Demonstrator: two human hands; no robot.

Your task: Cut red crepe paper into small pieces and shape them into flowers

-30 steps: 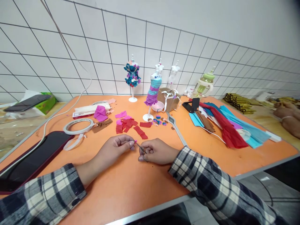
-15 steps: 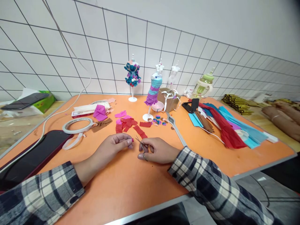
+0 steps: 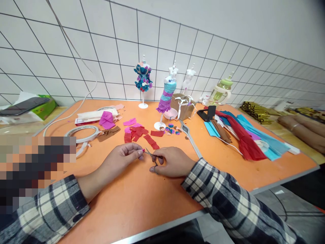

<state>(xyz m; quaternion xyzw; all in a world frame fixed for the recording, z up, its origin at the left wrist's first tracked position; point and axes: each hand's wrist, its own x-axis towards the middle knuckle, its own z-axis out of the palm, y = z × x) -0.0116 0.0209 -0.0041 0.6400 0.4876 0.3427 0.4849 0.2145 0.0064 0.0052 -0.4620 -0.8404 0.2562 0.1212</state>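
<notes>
My left hand [image 3: 124, 157] pinches a tiny pink scrap [image 3: 143, 150] over the table [image 3: 142, 200], near the middle of its front edge. My right hand [image 3: 172, 162] grips small scissors [image 3: 151, 155], tips at the scrap. I judge this a trimming cut; the next move needs a steady pinch.

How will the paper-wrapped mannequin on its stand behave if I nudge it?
Probably tips easily: the mannequin stands tall on a thin stem over a small round base. Likely light; its crepe wrap looks soft and crushable.
</notes>
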